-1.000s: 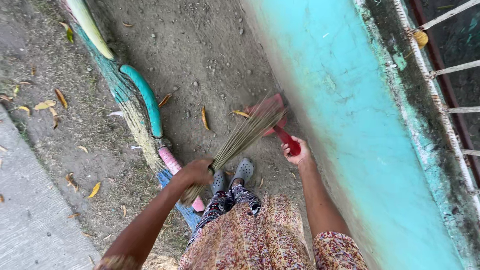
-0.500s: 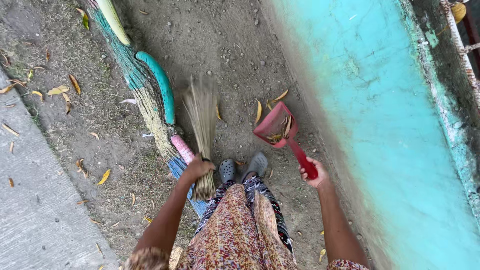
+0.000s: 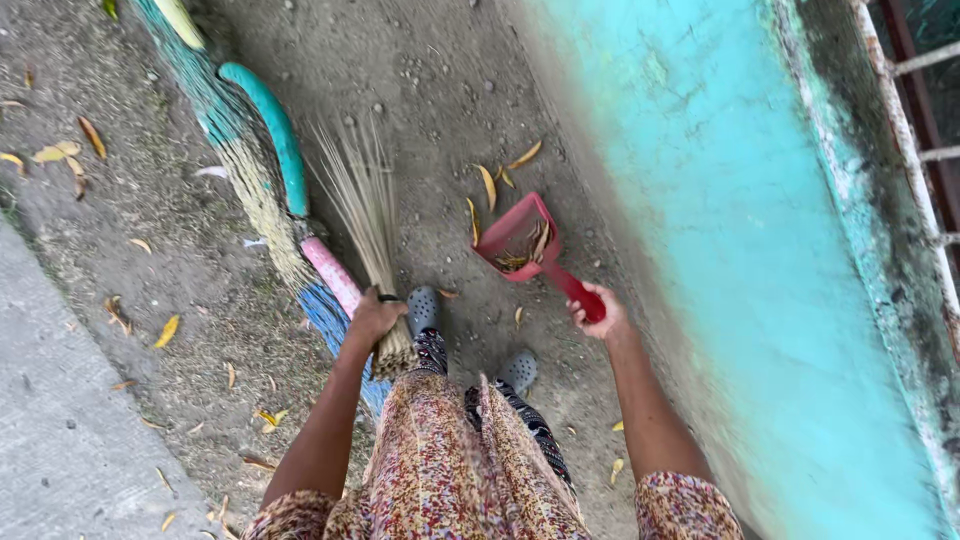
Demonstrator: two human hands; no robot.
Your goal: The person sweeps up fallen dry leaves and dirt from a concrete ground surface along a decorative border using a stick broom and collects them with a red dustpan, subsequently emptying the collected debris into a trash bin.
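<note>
My left hand (image 3: 375, 318) grips the bound end of a stick broom (image 3: 362, 205), whose thin straws fan forward over the dirt. My right hand (image 3: 603, 315) holds the handle of a red dustpan (image 3: 515, 240), tilted just above the ground with a few dry leaves inside. Several yellow leaves (image 3: 487, 185) lie on the dirt right in front of the dustpan. My feet in grey clogs (image 3: 423, 308) stand between the two hands.
A turquoise wall (image 3: 720, 220) runs along the right, with a metal grille (image 3: 920, 110) above it. Curved painted edging, teal (image 3: 275, 130), pink and blue, lies to the left of the broom. A concrete slab (image 3: 50, 400) fills the lower left, with scattered leaves beside it.
The broom has swung from the dustpan's mouth over to the left and now points forward. The dustpan has been drawn back from the wall a little, with leaves in it.
</note>
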